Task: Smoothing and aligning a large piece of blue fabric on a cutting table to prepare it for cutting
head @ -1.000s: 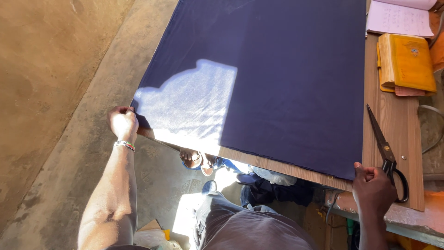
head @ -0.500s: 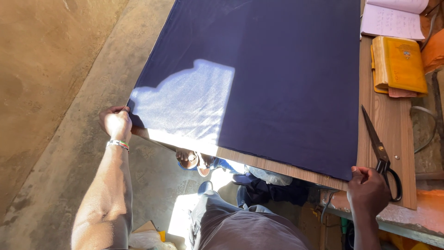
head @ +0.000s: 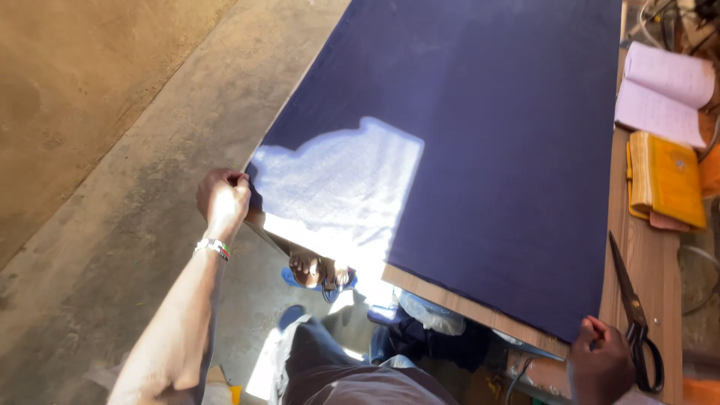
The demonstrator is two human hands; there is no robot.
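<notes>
A large dark blue cloth (head: 487, 135) lies spread flat over a wooden table (head: 652, 262), with a bright patch of sunlight on its near left part. My left hand (head: 223, 199) is closed on the cloth's near left corner at the table's left edge. My right hand (head: 600, 366) pinches the cloth's near right corner at the table's front edge. A bracelet sits on my left wrist.
Black-handled scissors (head: 634, 319) lie on the bare wood just right of my right hand. An open notebook (head: 664, 94) and a yellow book (head: 667, 180) lie further back on the right. Concrete floor (head: 97, 225) is to the left. My sandalled foot (head: 311, 270) shows below the table.
The view has shifted, so the table sits further right and up in frame. Both hands keep hold of the same cloth corners; the cloth looks unchanged.
</notes>
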